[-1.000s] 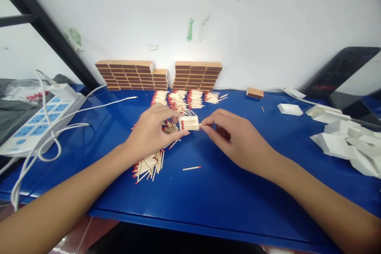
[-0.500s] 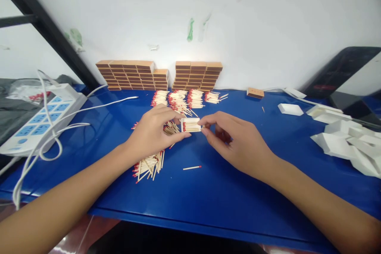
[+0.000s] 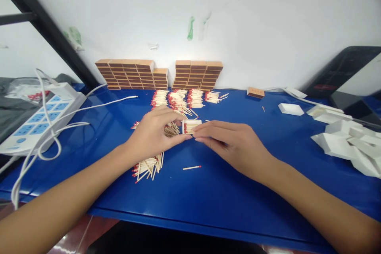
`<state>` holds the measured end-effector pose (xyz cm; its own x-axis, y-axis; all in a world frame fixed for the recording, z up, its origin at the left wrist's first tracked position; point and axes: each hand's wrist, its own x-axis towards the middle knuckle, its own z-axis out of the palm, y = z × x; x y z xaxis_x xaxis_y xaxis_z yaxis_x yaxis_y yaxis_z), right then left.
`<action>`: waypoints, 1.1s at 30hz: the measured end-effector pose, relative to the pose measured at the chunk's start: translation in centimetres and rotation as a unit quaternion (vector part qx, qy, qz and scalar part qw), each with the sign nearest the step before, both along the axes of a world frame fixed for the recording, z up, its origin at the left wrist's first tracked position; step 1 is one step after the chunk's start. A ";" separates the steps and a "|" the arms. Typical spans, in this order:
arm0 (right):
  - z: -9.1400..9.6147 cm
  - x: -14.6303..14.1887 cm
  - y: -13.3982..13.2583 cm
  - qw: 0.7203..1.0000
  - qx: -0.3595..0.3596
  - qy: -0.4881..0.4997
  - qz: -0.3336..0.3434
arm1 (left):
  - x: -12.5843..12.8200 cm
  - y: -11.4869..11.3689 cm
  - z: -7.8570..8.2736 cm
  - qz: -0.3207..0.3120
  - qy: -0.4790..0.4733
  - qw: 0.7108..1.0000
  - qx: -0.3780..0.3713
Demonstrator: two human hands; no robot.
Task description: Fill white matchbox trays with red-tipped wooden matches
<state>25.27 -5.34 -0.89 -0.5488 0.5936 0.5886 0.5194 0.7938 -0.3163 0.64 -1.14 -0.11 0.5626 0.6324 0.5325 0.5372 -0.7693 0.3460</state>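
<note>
A small white matchbox tray (image 3: 192, 121) with red-tipped matches (image 3: 188, 127) in it is held above the blue table, at the middle of the view. My left hand (image 3: 159, 127) is closed on its left end, thumb at the near edge and fingers at the far side. The fingers of my right hand (image 3: 230, 139) are pressed together over the tray's right part, hiding that end; the thumb is close to the near edge. Loose matches (image 3: 148, 168) lie under and beside my left hand. One single match (image 3: 192, 167) lies apart, nearer to me.
Stacked matchboxes (image 3: 131, 75) line the wall, with bundles of matches (image 3: 195, 98) before them. One matchbox (image 3: 255, 92) lies farther right. White empty trays (image 3: 354, 139) are heaped at the right. A power strip (image 3: 44, 121) with white cables is at the left.
My right hand has shifted left and slightly down, from the tray's right end to over its right part. My left hand has barely moved and keeps the tray.
</note>
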 end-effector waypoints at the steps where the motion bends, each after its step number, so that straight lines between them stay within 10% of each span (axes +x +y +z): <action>1: -0.2 0.0 0.1 1.000 -0.004 -0.006 0.009 | 0.0 0.0 0.0 0.001 -0.002 1.000 0.000; 19: 1.4 0.1 -0.5 0.990 0.126 0.045 -0.039 | 0.4 -0.5 0.4 -0.012 -0.024 0.994 -0.104; 33: 0.8 -0.1 -0.3 0.995 0.089 -0.039 0.006 | 0.6 -0.6 0.4 -0.028 -0.021 0.991 -0.129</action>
